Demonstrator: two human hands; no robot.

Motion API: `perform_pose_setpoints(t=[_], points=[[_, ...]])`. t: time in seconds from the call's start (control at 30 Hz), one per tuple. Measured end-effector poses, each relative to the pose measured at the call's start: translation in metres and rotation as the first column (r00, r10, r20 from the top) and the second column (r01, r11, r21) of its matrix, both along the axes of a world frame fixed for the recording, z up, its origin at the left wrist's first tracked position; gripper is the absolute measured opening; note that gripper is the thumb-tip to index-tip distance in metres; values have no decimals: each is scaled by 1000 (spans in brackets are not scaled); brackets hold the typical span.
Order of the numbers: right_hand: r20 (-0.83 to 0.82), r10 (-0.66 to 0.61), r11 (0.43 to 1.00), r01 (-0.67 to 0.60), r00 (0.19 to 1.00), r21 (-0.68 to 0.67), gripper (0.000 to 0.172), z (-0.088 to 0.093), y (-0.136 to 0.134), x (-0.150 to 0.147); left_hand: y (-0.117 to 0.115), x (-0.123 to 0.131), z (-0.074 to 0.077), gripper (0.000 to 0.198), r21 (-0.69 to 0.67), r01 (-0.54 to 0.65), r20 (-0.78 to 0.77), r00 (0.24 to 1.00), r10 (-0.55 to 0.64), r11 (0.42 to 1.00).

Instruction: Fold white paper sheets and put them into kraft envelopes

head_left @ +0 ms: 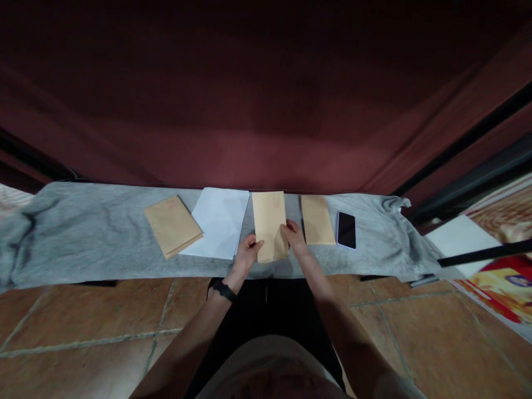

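A tan envelope point(269, 221) lies lengthwise on the grey cloth point(83, 233), and both my hands grip its near end. My left hand point(248, 252), with a black watch on its wrist, pinches the near left corner. My right hand point(294, 235) pinches the right edge. To the left lies a white sheet of paper point(218, 221), and beyond it a stack of tan envelopes point(172, 224). Another tan envelope point(317, 219) lies just right of my right hand.
A black phone point(346, 229) lies face up right of the envelopes. The cloth covers a low surface in front of a dark red curtain point(266, 100). The floor has brown tiles point(83, 327). White and printed sheets point(494, 260) lie at the far right.
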State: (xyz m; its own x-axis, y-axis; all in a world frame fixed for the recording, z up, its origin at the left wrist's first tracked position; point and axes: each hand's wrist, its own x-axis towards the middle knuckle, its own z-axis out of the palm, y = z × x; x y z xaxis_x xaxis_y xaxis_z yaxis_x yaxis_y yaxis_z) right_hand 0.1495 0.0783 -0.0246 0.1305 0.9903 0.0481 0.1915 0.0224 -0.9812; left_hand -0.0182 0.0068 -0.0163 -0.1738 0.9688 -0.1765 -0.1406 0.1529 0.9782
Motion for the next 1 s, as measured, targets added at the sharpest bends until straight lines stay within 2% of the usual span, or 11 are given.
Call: perform_pose_setpoints(t=[0.13, 0.23, 0.33, 0.47, 0.7, 0.8, 0.87, 0.93, 1.0], points=[[-169, 89, 995, -80, 982, 58, 31, 13, -14, 16, -6, -7, 0, 33, 119, 9, -3, 1000, -9, 993], [-228, 166, 985, -153, 959, 74, 28, 12, -29, 20, -6, -7, -8, 40, 135, 31, 9, 999, -33, 990], [-158, 149, 989, -150, 976, 10, 26, 2, -38, 15, -4, -5, -16, 46, 132, 28, 2, 1000, -28, 991], [-96, 131, 991, -133, 987, -14, 24, -10, -37, 9, 2, -5, -21, 41, 97, 30, -68, 997, -23, 995], [27, 128, 992, -128, 991, -25, 26, -12, -35, 14, 4, -10, -22, 41, 13, -19, -72, 997, 20, 1000], [122, 90, 996, -90, 988, -8, 29, -14, -44, 17, 2, -10, -22, 47, -11, -30, -217, 976, 27, 999], [291, 67, 995, -86, 954, 56, 34, -15, -53, 18, 0, -9, -21, 53, 10, -15, -373, 928, 17, 1000], [484, 84, 976, -170, 871, 136, 36, -16, -65, 19, -5, -7, -19, 54, 92, -16, -544, 837, 64, 996], [610, 155, 929, -324, 777, 177, 34, -17, -78, 21, -11, -4, -18, 49, 205, 38, -664, 740, 111, 978]])
